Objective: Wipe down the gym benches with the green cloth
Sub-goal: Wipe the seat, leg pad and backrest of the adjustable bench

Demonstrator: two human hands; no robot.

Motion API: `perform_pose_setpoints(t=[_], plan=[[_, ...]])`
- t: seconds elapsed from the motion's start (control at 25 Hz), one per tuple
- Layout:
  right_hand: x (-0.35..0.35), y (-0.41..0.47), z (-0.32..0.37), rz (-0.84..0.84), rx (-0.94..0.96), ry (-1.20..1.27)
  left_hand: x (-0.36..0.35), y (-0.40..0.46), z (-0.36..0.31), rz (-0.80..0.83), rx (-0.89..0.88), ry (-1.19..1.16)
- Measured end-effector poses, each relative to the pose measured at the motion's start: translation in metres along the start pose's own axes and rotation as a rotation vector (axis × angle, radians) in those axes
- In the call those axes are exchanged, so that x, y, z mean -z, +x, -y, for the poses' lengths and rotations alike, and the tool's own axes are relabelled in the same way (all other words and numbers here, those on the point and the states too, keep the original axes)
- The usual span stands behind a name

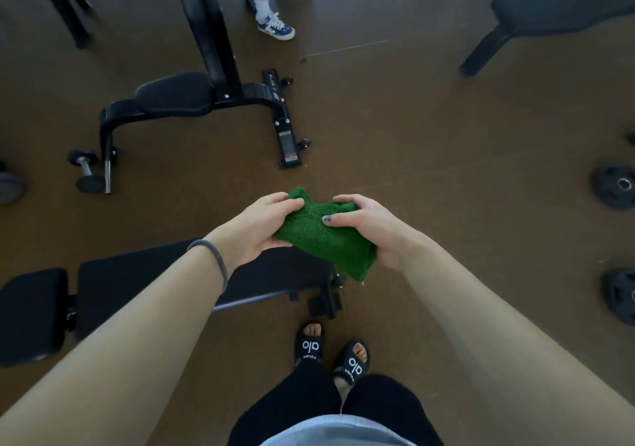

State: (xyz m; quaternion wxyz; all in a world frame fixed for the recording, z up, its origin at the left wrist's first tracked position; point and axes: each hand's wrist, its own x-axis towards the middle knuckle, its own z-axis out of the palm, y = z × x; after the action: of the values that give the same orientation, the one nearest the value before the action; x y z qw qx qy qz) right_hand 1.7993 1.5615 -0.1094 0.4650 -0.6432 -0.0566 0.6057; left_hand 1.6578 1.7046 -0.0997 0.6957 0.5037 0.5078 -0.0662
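Green cloth bunched between both hands, above flat bench.

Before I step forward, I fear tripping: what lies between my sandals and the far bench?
Head view: bare brown floor, past the near bench's foot; hands hold the cloth above it.

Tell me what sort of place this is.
Most likely a gym's free-weight area. An adjustable black weight bench stands on the brown floor, a dumbbell lies beside its foot, and weight plates lie on the floor at right. Both hands hold a green cloth above a second, flat bench.
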Motion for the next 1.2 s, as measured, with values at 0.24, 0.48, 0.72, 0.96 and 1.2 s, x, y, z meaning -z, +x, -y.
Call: perform_pose_setpoints(t=[0.24, 0.48, 0.72, 0.96, 1.2], plan=[[0.014, 0.045, 0.052, 0.004, 0.020, -0.139, 0.009, 0.037, -0.040, 0.007, 0.019, 0.015], [0.074, 0.124, 0.120, 0.075, -0.048, -0.259, -0.015, 0.103, -0.106, -0.012, 0.047, -0.092], [0.128, 0.185, 0.196, 0.317, -0.281, -0.266, -0.049, 0.134, -0.174, -0.175, 0.066, -0.042], [0.090, 0.241, 0.251, 0.431, -0.183, -0.589, -0.018, 0.147, -0.186, -0.344, 0.081, -0.149], [0.028, 0.310, 0.287, 0.441, -0.071, -0.898, 0.033, 0.177, -0.197, -0.300, 0.027, -0.418]])
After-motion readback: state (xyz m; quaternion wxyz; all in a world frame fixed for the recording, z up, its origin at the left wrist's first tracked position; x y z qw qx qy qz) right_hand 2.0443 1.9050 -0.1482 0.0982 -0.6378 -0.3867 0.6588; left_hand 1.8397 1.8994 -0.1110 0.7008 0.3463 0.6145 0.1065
